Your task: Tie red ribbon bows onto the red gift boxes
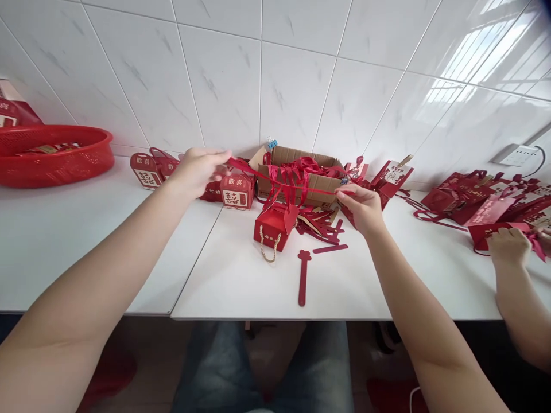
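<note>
My left hand [198,167] and my right hand [360,204] each pinch one end of a red ribbon [284,179] stretched taut between them above the white table [241,275]. Below the ribbon stands a small red gift box [272,228] with a beige rope handle. Behind it an open cardboard box [321,195] holds a tangle of red ribbons. Another red box with gold characters [236,191] stands just right of my left hand.
A red plastic basket [55,158] sits at the far left. More small red boxes [146,170] line the tiled wall. Loose red paper strips [303,277] lie near the front. Flat red box blanks [482,203] are piled at the right, where another person's hand [510,248] works.
</note>
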Tool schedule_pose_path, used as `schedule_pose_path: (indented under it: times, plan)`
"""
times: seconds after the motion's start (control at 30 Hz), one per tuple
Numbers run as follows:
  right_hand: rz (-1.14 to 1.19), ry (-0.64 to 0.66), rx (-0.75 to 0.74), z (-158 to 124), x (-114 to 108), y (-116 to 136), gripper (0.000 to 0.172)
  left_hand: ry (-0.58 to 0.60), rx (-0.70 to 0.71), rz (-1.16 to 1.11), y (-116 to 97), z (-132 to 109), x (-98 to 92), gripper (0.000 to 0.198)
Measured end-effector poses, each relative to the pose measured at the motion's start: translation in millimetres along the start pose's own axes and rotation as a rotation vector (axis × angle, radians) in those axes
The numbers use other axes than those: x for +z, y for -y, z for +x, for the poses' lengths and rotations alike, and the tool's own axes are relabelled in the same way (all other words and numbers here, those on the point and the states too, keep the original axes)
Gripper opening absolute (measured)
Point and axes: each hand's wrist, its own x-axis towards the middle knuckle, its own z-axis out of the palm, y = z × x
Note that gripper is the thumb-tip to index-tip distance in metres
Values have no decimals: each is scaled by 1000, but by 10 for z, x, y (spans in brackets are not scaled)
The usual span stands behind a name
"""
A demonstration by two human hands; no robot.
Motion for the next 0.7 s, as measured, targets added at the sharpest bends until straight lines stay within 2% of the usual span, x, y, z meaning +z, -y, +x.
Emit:
schedule_pose_path:
  times: [0.17,0.23,0.3,0.4,0.47,0.5,0.53,0.6,0.63,0.7]
  plan:
    - [-78,-98,243,-453,-470,-433,16,-116,-157,152,604,-122,-527,51]
    - [-146,-62,312,-564,-555,-557,19,-78,-205,227,844,-185,-627,51]
    - [-207,-8,388,-594,-567,-609,22,-52,-217,303,1015,-228,-634,48]
    - [-316,-44,408,-495,-472,-518,36,-135,-111,399,1055,-266,-475,41]
    - [-429,-120,276,-375,-339,-362,51,-172,13,439,941,-308,-266,40]
    - [-466,-116,180,-314,-250,-272,54,-145,71,450,861,-343,-138,38]
    - [-476,-67,86,-257,-148,-186,50,-31,154,480,777,-386,0,33]
    - [-419,172,-50,-170,87,-59,42,180,220,482,639,-487,280,29]
    - [-375,280,-94,-141,211,-31,44,266,229,472,597,-536,408,31]
    - [-329,433,-110,-113,441,-55,53,348,231,442,582,-614,613,35]
